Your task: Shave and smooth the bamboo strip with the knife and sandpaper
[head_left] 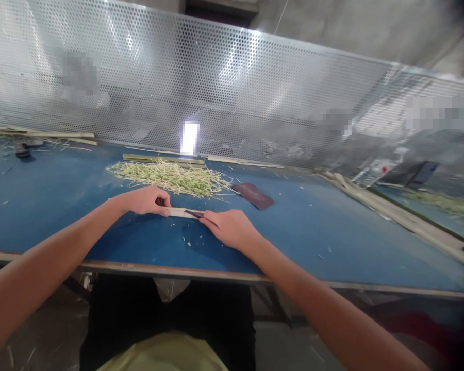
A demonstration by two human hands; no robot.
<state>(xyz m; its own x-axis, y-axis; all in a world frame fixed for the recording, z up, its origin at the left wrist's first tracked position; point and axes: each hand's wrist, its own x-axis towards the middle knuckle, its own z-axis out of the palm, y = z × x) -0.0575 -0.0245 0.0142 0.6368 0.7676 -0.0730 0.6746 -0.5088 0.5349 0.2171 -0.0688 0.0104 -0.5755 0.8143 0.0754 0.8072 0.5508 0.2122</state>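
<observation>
Just above the blue table, my left hand (149, 201) pinches the left end of a pale bamboo strip (176, 212). My right hand (231, 226) is closed around a small dark knife (194, 214), whose blade lies against the strip's right part. Most of the knife's handle is hidden in my fingers. Beyond both hands spreads a pile of thin pale-green shavings (174, 178). To the right of that pile rests a brown rectangular sheet (255, 196), which looks like sandpaper.
A perforated metal screen (216, 87) stands along the back of the blue table (313, 242). Long bamboo strips (402, 216) lie at the right, near a clear plastic bottle (373, 172). A dark tool (22, 148) and more strips (54, 134) are at the far left.
</observation>
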